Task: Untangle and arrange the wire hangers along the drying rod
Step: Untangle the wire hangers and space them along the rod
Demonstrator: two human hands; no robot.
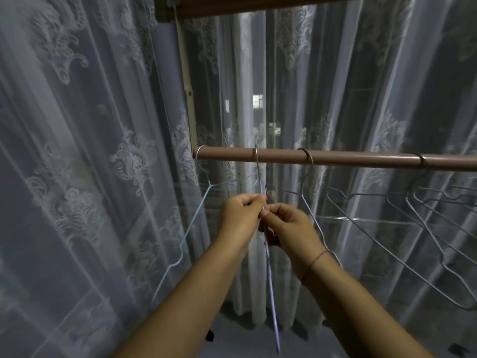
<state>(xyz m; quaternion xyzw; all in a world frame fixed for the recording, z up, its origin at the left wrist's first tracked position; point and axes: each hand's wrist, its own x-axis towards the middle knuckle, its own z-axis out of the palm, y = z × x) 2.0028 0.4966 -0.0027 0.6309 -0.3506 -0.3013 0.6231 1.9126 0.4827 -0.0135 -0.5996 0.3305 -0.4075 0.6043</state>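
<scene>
A brown drying rod [335,159] runs level from the centre to the right edge. Several wire hangers hook over it. A pale blue hanger [189,228] hangs at the rod's left end. A thin hanger [271,280] hangs edge-on below a hook near the middle, and both hands pinch its neck just under the rod. My left hand [241,215] grips it from the left, my right hand [289,226] from the right, fingertips touching. A grey hanger [307,210] hangs behind my right hand. Overlapping grey hangers [426,218] bunch at the right.
Sheer patterned lace curtains [90,164] hang close on the left and behind the rod. A rolled brown blind [258,6] sits at the top. A pale upright frame post [189,99] meets the rod's left end. Dim floor shows at the bottom.
</scene>
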